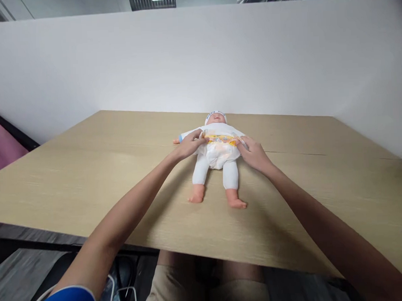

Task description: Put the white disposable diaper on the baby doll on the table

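My fingers (201, 142) are nearly closed, left hand (189, 146) and right hand (254, 153) each pinching one side of a white disposable diaper (219, 156) with a yellow printed band (220, 139). On my feed, a white-clothed baby doll (200, 170) lies face up on the pale wood-grain worktop (70, 175), bare feet (197, 194) nearest me, diaper over its middle, white lettered cap (215, 112) farther off; beyond stands a white partition (196, 56).
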A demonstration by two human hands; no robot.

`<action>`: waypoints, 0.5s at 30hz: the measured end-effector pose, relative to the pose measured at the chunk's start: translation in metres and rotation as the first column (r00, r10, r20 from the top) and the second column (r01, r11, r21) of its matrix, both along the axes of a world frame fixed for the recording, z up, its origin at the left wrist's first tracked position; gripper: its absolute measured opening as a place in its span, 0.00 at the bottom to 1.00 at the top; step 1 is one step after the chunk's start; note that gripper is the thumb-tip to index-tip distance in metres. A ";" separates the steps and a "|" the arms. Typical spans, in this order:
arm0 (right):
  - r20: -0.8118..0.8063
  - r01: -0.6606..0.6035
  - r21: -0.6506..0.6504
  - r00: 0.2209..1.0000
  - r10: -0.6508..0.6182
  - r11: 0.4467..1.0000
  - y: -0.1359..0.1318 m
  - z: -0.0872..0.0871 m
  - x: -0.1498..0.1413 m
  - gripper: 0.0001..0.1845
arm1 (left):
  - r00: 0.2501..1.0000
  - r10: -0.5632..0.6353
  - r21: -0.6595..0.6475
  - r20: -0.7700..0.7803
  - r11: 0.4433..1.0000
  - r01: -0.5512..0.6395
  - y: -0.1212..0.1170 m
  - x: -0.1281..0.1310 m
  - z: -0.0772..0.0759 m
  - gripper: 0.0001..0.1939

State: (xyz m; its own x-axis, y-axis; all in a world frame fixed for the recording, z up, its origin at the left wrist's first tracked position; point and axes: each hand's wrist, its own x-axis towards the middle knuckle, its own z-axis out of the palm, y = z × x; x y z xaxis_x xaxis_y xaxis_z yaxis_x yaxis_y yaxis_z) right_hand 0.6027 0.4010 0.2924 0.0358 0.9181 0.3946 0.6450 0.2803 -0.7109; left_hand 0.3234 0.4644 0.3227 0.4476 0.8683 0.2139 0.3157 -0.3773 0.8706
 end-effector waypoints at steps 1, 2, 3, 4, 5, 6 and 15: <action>-0.051 0.022 -0.051 0.998 -0.024 0.998 0.016 0.000 -0.001 0.19 | 0.998 0.016 -0.071 0.059 0.997 -0.012 0.013 0.006 -0.002 0.16; -0.089 0.033 -0.095 0.995 -0.042 0.995 0.031 0.000 -0.002 0.20 | 0.994 0.029 -0.134 0.107 0.991 -0.015 0.026 0.011 -0.005 0.15; -0.117 0.035 -0.131 0.992 -0.050 0.991 0.045 -0.002 -0.004 0.20 | 0.990 0.041 -0.183 0.138 0.983 -0.015 0.038 0.016 -0.009 0.16; -0.140 0.030 -0.163 0.989 -0.054 0.986 0.057 -0.004 -0.005 0.21 | 0.987 0.059 -0.217 0.149 0.976 -0.025 0.048 0.020 -0.014 0.16; -0.170 0.022 -0.200 0.984 -0.057 0.980 0.068 -0.007 -0.007 0.22 | 0.986 0.075 -0.246 0.151 0.969 -0.036 0.057 0.023 -0.019 0.16; -0.201 0.013 -0.237 0.978 -0.062 0.971 0.076 -0.009 -0.008 0.22 | 0.984 0.089 -0.280 0.155 0.959 -0.043 0.063 0.025 -0.025 0.17; -0.306 -0.102 -0.366 0.952 -0.016 0.925 0.035 -0.031 0.004 0.23 | 0.975 0.041 -0.488 0.219 0.870 0.073 0.030 -0.001 -0.044 0.24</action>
